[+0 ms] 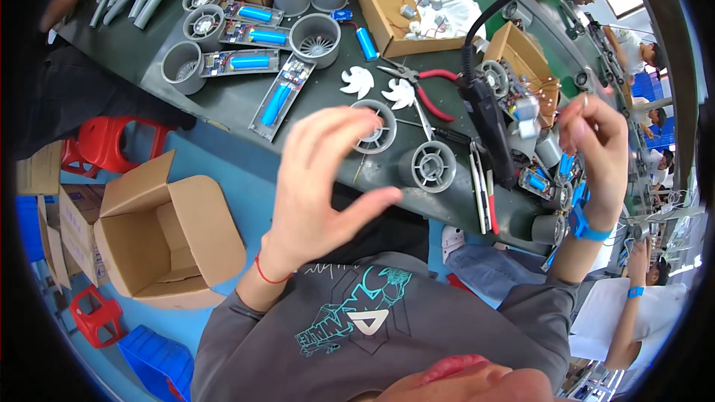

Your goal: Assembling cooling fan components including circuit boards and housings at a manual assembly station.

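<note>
My left hand (320, 171) hovers over the table's near edge, fingers spread and thumb out, holding nothing. Close to its fingertips lies a grey round housing with spokes (374, 128); a second spoked housing (432, 167) sits right of it. On the right, my right hand (599, 134) is raised with fingers curled together. Just left of those fingers is a small blurred silvery motor (526, 113); whether thin wires join it to them cannot be made out. White fan wheels (357, 83), red-handled pliers (433, 91) and a black corded tool (484, 119) are between the hands.
Grey casings with blue batteries (275, 104) and grey cups (314, 39) cover the far left. Cardboard boxes of parts (402, 45) stand behind. Tweezers and pens (482, 190) lie at the near edge. An open carton (171, 238) and red stools (123, 141) are on the floor. Other people work nearby.
</note>
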